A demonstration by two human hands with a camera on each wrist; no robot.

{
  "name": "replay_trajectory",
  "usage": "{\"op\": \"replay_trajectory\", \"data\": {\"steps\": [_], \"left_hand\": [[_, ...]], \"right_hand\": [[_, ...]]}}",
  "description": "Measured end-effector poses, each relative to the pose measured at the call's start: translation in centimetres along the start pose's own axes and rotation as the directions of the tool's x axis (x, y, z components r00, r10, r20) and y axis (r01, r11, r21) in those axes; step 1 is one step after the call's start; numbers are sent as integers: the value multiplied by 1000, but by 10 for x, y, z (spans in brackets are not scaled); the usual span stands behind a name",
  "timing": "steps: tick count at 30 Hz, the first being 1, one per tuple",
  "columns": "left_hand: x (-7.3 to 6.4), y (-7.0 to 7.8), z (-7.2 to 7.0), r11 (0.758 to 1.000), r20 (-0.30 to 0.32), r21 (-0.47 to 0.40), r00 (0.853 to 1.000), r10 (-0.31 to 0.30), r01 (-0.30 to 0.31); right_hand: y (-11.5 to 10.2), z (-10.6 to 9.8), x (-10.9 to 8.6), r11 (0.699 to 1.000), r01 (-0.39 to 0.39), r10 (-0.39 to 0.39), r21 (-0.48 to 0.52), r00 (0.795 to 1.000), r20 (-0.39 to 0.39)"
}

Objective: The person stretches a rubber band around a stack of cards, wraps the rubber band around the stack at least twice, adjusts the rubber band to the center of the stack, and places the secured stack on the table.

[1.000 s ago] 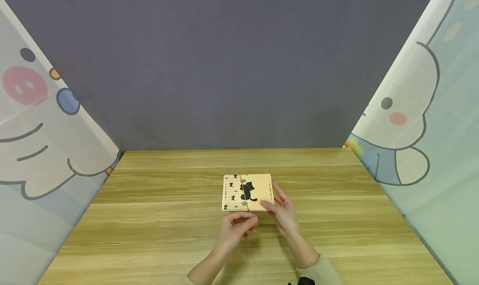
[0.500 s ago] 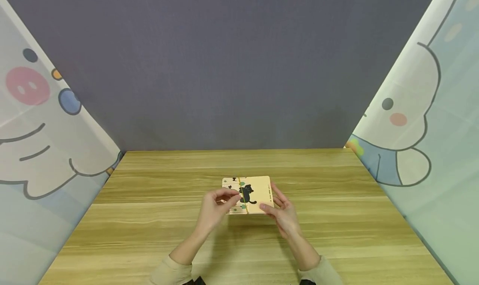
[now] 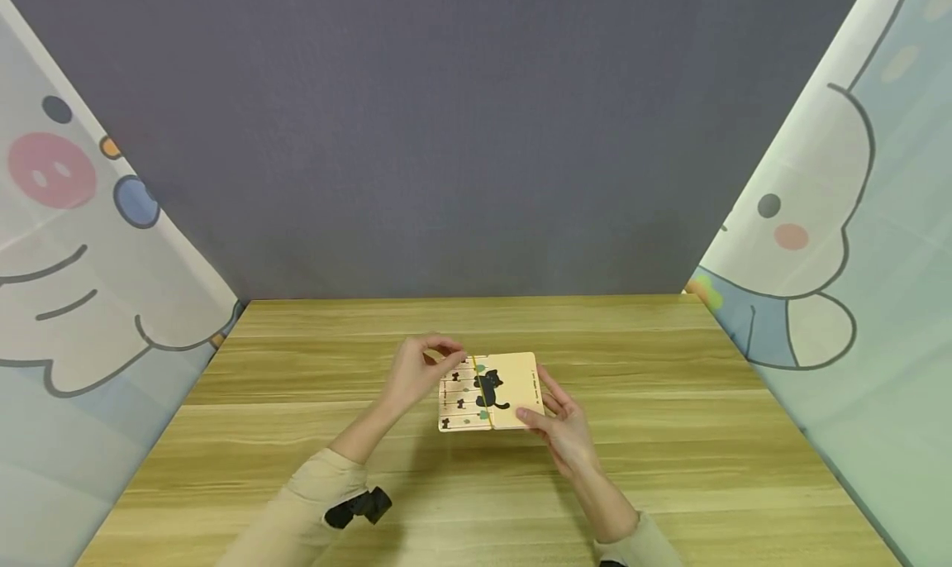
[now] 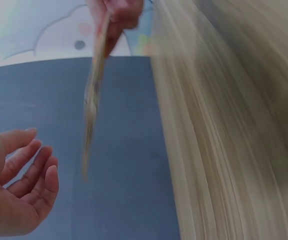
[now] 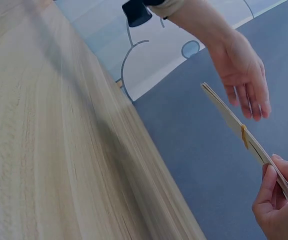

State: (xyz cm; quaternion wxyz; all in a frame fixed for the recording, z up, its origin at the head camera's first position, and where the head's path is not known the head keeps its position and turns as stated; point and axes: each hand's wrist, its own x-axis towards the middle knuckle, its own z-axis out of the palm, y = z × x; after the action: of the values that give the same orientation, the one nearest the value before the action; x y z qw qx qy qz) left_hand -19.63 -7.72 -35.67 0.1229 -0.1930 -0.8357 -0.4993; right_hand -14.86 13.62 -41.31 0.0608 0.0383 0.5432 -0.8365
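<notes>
A thin cream notebook (image 3: 516,381) with a black cat print hangs above the table, its cover facing the head camera. My right hand (image 3: 568,435) grips its right edge, thumb on the cover and fingers behind. A yellow elastic band (image 5: 244,136) runs round its middle; the right wrist view shows several layers along the notebook's edge. At the far left corner is my left hand (image 3: 418,370), fingers loosely bent. Both wrist views show this left hand apart from the notebook, holding nothing. In the left wrist view the notebook appears edge-on and blurred.
Beneath the hands lies a wood-grain table (image 3: 297,435). A dark grey panel (image 3: 461,137) rises at its back edge, with cartoon-printed curtains (image 3: 803,162) on both sides. A black strap piece (image 3: 360,505) sits at the left sleeve.
My left hand has moved from below the notebook, across its left part, to its far left corner. The notebook has dipped slightly toward me in my right hand's grip.
</notes>
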Motion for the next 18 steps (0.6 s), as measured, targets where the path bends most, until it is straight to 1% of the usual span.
{"op": "replay_trajectory", "data": {"steps": [5, 9, 16, 18], "left_hand": [[11, -10, 0, 998, 27, 52, 999, 29, -31], [16, -18, 1, 997, 67, 74, 997, 25, -29], [17, -33, 0, 999, 154, 43, 988, 7, -14], [17, -36, 1, 1000, 185, 30, 983, -13, 8]], "right_hand": [[0, 0, -1, 1000, 1, -1, 0, 1000, 5], [-1, 0, -1, 1000, 7, -7, -8, 1000, 13], [0, 0, -2, 1000, 10, -10, -18, 1000, 16], [0, 0, -2, 1000, 8, -7, -18, 1000, 15]]}}
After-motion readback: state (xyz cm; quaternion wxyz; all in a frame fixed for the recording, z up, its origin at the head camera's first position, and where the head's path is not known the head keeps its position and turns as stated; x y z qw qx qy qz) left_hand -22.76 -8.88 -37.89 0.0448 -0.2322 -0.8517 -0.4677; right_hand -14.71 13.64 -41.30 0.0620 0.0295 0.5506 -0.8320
